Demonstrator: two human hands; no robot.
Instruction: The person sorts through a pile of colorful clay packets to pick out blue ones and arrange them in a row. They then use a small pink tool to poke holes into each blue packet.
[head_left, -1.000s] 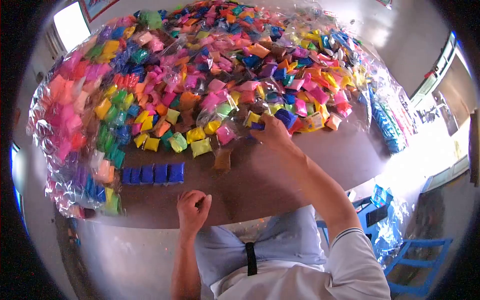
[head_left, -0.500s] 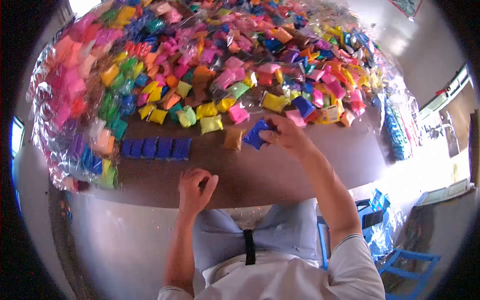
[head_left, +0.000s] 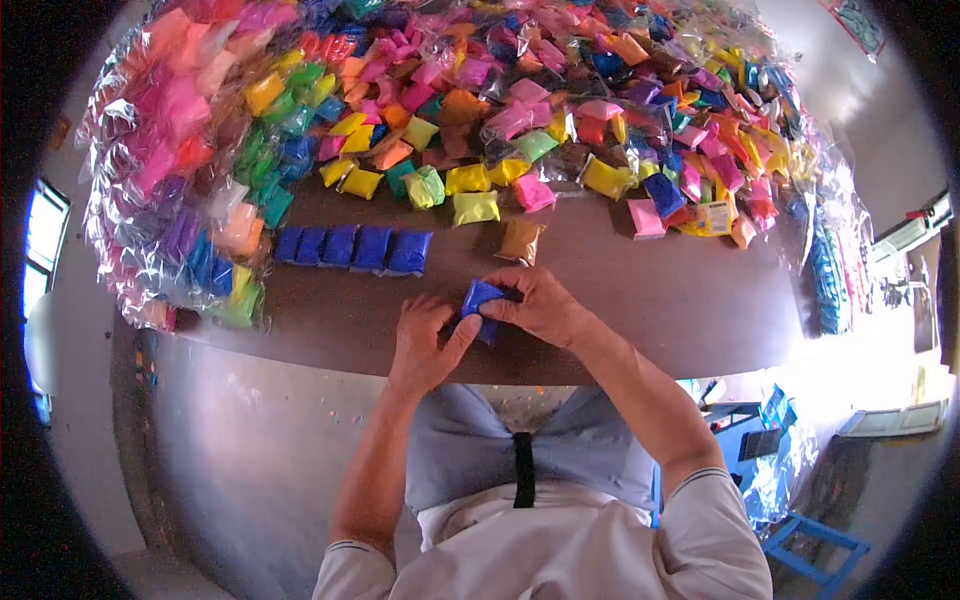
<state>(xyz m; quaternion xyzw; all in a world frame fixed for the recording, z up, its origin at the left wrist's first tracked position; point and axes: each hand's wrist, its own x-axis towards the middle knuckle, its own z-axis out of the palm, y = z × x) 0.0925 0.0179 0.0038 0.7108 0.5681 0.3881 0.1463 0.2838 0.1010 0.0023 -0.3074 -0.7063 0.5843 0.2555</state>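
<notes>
Close to the table's front edge, my right hand (head_left: 545, 308) grips a small blue packet (head_left: 481, 294) between thumb and fingers. My left hand (head_left: 426, 342) is at the packet's left side, its thumb tip on the lower left edge and its curled fingers against it; part of the packet is hidden by both hands. Behind and to the left lies a row of several matching blue packets (head_left: 356, 247), side by side. A brown-gold packet (head_left: 522, 242) lies alone just beyond my right hand.
A big heap of colourful packets (head_left: 470, 90) covers the back of the dark table (head_left: 640, 320). Clear bags of packets (head_left: 170, 120) are piled down the left side. Bagged blue packets (head_left: 828, 280) stand at the right end. A blue stool (head_left: 815, 548) is on the floor at right.
My right hand has brought the blue packet toward me and left, away from the brown-gold one. My left hand has come up to meet it. The view has shifted slightly.
</notes>
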